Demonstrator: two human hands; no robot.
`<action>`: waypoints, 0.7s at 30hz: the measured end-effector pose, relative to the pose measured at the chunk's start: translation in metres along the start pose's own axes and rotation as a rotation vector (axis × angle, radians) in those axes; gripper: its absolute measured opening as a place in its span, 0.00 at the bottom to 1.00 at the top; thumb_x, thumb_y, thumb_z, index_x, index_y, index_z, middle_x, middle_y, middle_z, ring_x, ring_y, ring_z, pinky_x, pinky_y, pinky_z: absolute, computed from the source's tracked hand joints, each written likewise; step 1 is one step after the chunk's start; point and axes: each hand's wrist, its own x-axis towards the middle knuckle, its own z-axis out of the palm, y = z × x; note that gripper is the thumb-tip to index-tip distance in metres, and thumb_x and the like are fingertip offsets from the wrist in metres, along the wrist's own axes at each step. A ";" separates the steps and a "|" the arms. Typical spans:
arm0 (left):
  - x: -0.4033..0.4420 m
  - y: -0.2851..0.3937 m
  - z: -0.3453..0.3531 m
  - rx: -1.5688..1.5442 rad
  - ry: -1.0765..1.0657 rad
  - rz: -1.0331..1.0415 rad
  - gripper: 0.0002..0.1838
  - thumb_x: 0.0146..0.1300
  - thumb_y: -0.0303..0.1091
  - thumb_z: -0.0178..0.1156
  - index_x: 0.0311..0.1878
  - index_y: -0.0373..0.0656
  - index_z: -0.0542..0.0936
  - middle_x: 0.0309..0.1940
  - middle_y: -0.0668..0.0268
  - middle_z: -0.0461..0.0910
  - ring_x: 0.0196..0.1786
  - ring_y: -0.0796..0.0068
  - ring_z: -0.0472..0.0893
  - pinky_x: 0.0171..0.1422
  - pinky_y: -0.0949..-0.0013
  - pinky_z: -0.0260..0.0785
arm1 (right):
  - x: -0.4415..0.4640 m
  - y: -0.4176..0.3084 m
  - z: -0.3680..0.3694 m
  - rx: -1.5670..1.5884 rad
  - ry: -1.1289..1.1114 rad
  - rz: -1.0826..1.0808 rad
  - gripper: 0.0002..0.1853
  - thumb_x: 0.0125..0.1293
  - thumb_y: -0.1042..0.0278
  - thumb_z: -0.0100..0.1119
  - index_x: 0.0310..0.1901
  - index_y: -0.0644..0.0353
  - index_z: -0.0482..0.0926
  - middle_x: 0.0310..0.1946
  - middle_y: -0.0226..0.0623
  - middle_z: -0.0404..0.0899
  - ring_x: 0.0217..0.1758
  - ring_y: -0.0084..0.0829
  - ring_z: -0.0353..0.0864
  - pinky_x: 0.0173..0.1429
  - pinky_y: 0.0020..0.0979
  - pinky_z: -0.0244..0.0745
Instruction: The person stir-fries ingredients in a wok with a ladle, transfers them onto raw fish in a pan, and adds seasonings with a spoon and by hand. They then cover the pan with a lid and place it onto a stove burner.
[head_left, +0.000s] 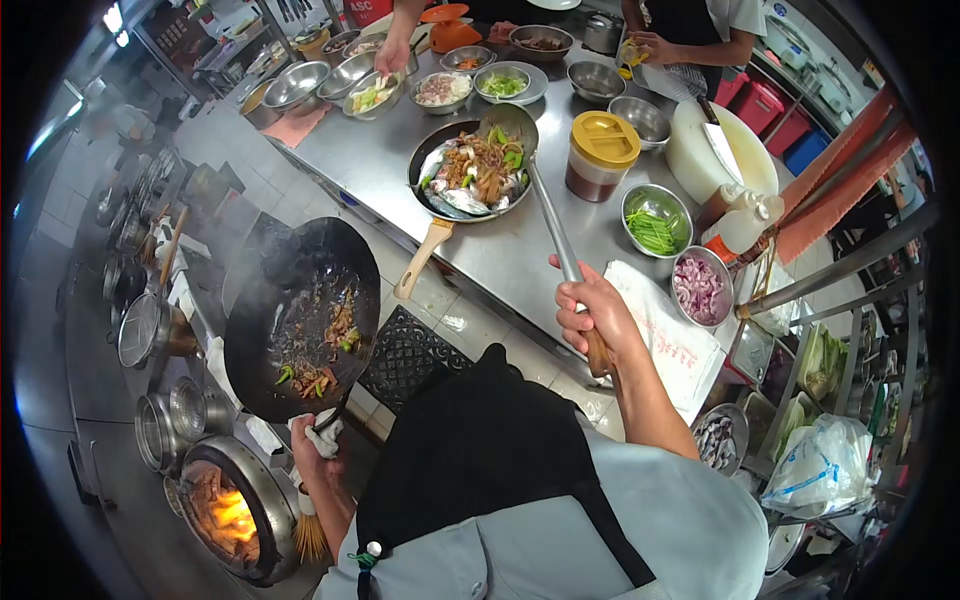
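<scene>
My right hand [603,312] is closed round the wooden grip of a long metal wok ladle [551,205]. The ladle's head is at the far rim of a frying pan [437,252] that stands on the steel table. Inside the pan lie whole silvery fish [470,202], topped with brown shreds and green pepper pieces [488,160]. Low on the left, my left hand [316,448] grips the handle of a black wok [255,340] through a white cloth [325,433]. The wok is tilted, with oily bits of the same brown and green food [325,345] inside, and steam rises around it.
A flaming burner [232,515] glows at lower left. On the steel table [540,265] are bowls of green strips [655,232] and chopped onion [702,286], a yellow-lidded tub [603,150] and a knife [718,145] on a round board. Across it, a co-worker's hand [393,57] touches a bowl.
</scene>
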 end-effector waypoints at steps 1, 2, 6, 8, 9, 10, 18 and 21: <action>0.003 -0.001 -0.006 -0.002 -0.001 0.009 0.08 0.68 0.39 0.54 0.35 0.47 0.76 0.24 0.62 0.82 0.20 0.64 0.82 0.17 0.67 0.74 | 0.001 0.003 0.003 0.033 -0.008 -0.004 0.24 0.72 0.73 0.51 0.68 0.59 0.66 0.28 0.25 0.66 0.16 0.12 0.61 0.11 0.21 0.61; 0.007 -0.002 -0.011 -0.008 -0.004 0.020 0.08 0.68 0.39 0.54 0.36 0.47 0.76 0.24 0.62 0.83 0.20 0.64 0.83 0.18 0.66 0.75 | 0.002 0.003 0.004 0.063 -0.013 -0.005 0.24 0.72 0.73 0.50 0.69 0.60 0.65 0.28 0.25 0.66 0.15 0.11 0.60 0.11 0.20 0.60; 0.008 -0.003 -0.020 -0.045 0.001 0.002 0.07 0.68 0.38 0.54 0.37 0.47 0.76 0.25 0.61 0.84 0.22 0.63 0.85 0.19 0.65 0.77 | 0.015 0.010 0.009 0.144 -0.036 0.004 0.25 0.72 0.73 0.50 0.70 0.62 0.65 0.28 0.25 0.66 0.14 0.09 0.59 0.10 0.19 0.59; 0.003 -0.002 -0.021 -0.042 -0.002 -0.012 0.07 0.68 0.38 0.55 0.37 0.48 0.76 0.25 0.62 0.84 0.22 0.63 0.84 0.20 0.65 0.77 | 0.019 0.011 0.013 0.101 -0.051 0.009 0.25 0.72 0.73 0.50 0.70 0.62 0.65 0.28 0.25 0.65 0.14 0.09 0.59 0.11 0.19 0.59; 0.001 -0.001 -0.023 -0.039 -0.002 -0.017 0.06 0.68 0.38 0.55 0.37 0.48 0.76 0.25 0.62 0.84 0.22 0.63 0.84 0.20 0.65 0.77 | 0.019 0.010 0.016 0.051 -0.057 0.011 0.24 0.73 0.73 0.50 0.70 0.62 0.65 0.27 0.25 0.65 0.14 0.09 0.59 0.11 0.19 0.60; 0.003 -0.001 -0.027 -0.037 -0.001 -0.010 0.07 0.68 0.38 0.55 0.37 0.48 0.76 0.25 0.62 0.84 0.22 0.63 0.84 0.20 0.65 0.77 | 0.020 0.009 0.020 0.001 -0.063 0.013 0.24 0.73 0.73 0.50 0.69 0.62 0.65 0.27 0.25 0.65 0.15 0.09 0.59 0.11 0.19 0.60; -0.003 0.005 -0.043 -0.034 -0.051 -0.094 0.07 0.68 0.38 0.56 0.36 0.47 0.75 0.25 0.62 0.83 0.22 0.62 0.84 0.21 0.63 0.78 | 0.036 0.016 0.032 -0.238 -0.077 0.087 0.24 0.72 0.73 0.52 0.68 0.62 0.64 0.27 0.26 0.67 0.15 0.13 0.62 0.13 0.22 0.64; 0.003 -0.001 -0.047 -0.087 0.028 -0.008 0.07 0.68 0.37 0.55 0.35 0.47 0.75 0.25 0.62 0.83 0.22 0.62 0.84 0.21 0.63 0.79 | 0.038 0.010 0.028 -0.194 -0.106 0.102 0.24 0.72 0.73 0.53 0.68 0.63 0.63 0.27 0.26 0.67 0.16 0.14 0.64 0.13 0.24 0.65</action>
